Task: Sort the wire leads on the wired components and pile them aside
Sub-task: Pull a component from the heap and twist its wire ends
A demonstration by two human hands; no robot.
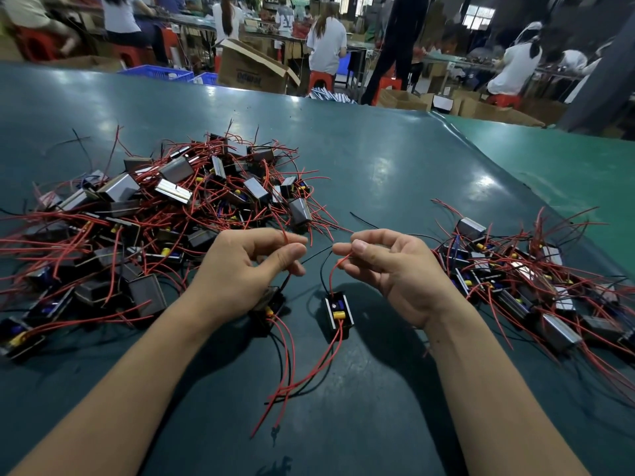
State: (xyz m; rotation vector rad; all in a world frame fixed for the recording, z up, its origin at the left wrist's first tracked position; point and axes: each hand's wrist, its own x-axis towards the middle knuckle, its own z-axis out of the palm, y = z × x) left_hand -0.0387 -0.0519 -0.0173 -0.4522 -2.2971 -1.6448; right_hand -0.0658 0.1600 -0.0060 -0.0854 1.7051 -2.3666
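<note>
A large heap of wired components (165,207), small metal-cased blocks with red and black leads, covers the left of the green table (395,173). A smaller pile (536,286) lies at the right. My left hand (240,269) pinches a red lead of a component (271,304) lying partly under it. My right hand (395,269) pinches the red lead of a second component (338,312), black with a yellow part, which lies on the table between my hands. Long red and black leads trail from both toward me.
Beyond the table's far edge are cardboard boxes (251,67), blue crates (158,72), red stools and several people at other benches. A lighter green mat (567,173) adjoins at the right.
</note>
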